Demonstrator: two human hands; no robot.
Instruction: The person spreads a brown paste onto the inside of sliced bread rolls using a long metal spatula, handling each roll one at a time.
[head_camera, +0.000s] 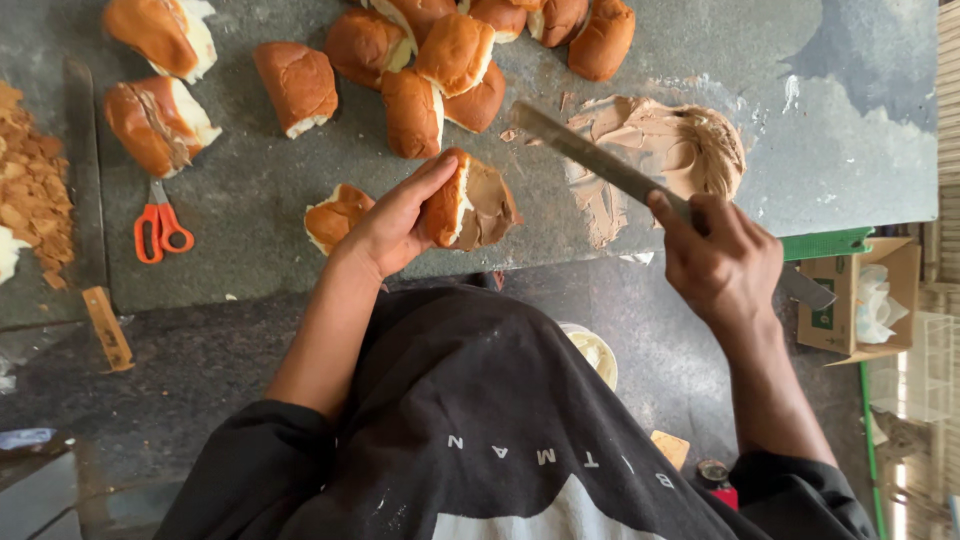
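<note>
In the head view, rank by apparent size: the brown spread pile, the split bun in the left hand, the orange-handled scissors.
1. Brown spread pile, the widest patch.
2. Split bun held by the left hand.
3. Orange-handled scissors; similar in length to the bun but much thinner, so this order is unsure.

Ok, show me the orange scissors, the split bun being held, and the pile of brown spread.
orange scissors (160, 228), head view, on the handle loops.
split bun (470, 205), head view, on its spread-coated cut face.
pile of brown spread (680, 150), head view, on its middle.
</note>
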